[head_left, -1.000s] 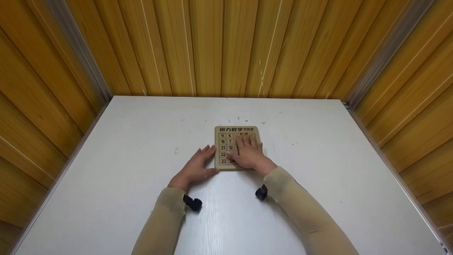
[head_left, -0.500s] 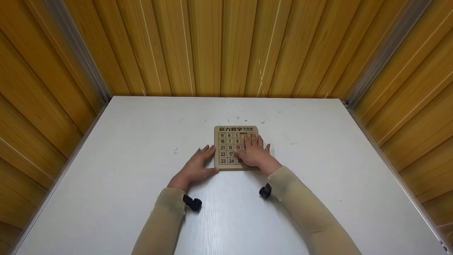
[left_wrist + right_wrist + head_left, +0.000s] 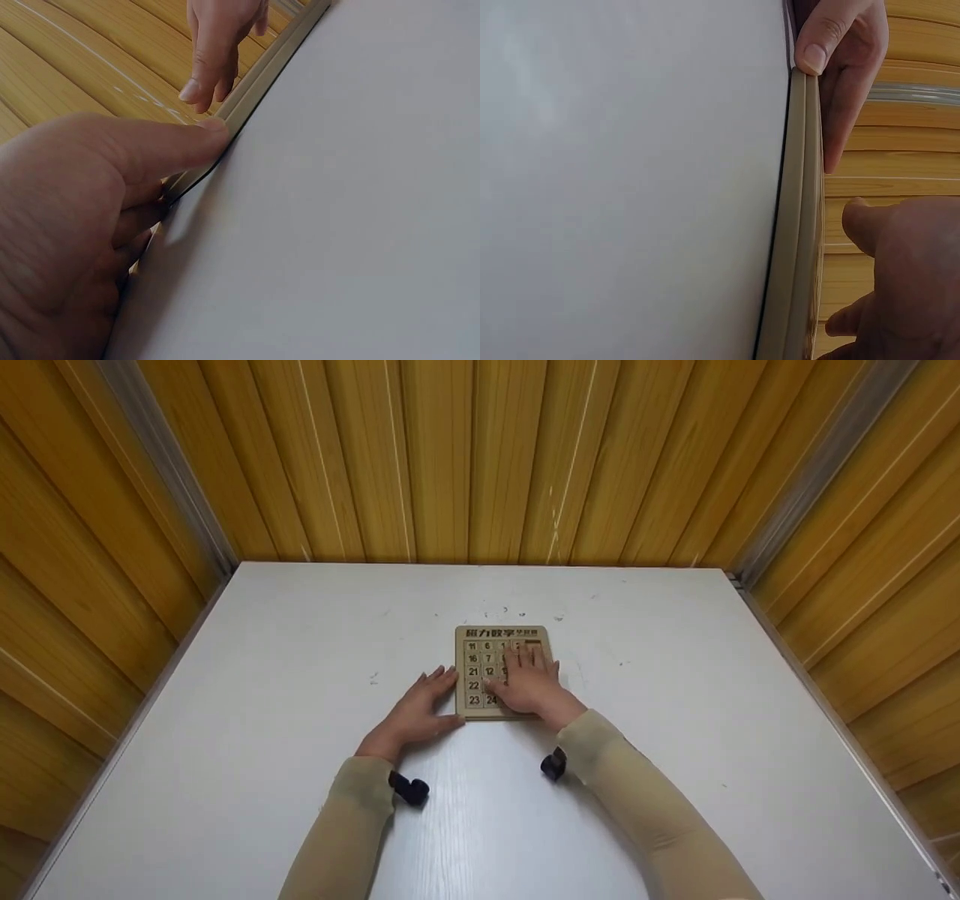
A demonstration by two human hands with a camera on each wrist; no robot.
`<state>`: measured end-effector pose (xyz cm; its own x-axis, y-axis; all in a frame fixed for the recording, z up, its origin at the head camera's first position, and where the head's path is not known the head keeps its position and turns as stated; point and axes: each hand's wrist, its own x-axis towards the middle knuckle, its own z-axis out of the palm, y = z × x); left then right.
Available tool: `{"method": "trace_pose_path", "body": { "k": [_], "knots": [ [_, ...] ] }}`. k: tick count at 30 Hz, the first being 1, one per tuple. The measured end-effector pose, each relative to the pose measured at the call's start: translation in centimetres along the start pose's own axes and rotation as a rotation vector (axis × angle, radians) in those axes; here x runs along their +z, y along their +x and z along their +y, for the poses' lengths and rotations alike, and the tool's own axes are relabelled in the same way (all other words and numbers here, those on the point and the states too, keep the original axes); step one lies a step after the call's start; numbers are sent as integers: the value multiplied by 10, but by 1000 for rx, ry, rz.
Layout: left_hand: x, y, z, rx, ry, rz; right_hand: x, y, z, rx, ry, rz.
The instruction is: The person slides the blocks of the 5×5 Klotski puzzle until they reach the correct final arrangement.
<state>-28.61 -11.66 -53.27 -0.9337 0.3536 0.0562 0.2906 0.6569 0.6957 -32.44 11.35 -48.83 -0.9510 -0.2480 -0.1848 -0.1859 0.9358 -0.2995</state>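
Observation:
A wooden sliding number puzzle (image 3: 460, 675) lies flat near the middle of the table, its face bearing square number tiles under a printed heading. My left hand (image 3: 416, 712) rests beside it, fingertips at the left edge and thumb against the near-left corner. In the left wrist view, the left thumb (image 3: 172, 146) touches the puzzle's side. Over the tiles spreads my right hand (image 3: 531, 686), fingers extended towards the upper right rows and covering many numbers. A dark gap (image 3: 532, 642) shows at the top row's right end, next to the 2 tile (image 3: 517, 646).
The white table (image 3: 637, 780) stretches around the puzzle on all sides. Yellow wood-look panels (image 3: 435, 457) stand behind and at both sides. Each wrist carries a small black camera, the left camera (image 3: 410, 790) and the right camera (image 3: 553, 765).
The 2 tile has slid left in the top row, so the gap now stands at the right end. My right hand shifted right, then back left. The left hand stays put.

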Motion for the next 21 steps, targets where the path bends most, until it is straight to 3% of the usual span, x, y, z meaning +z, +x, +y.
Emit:
{"method": "trace_pose_path", "body": {
  "k": [6,16,21],
  "knots": [
    [0,1,-1,-10,9,-3,-1,-2,6,-16,49,-4],
    [0,0,-1,17,5,-4,-5,-32,23,-2,98,-37],
    [-1,0,0,32,2,-5,-5,-37,27,-16,84,-25]
  ]
}}
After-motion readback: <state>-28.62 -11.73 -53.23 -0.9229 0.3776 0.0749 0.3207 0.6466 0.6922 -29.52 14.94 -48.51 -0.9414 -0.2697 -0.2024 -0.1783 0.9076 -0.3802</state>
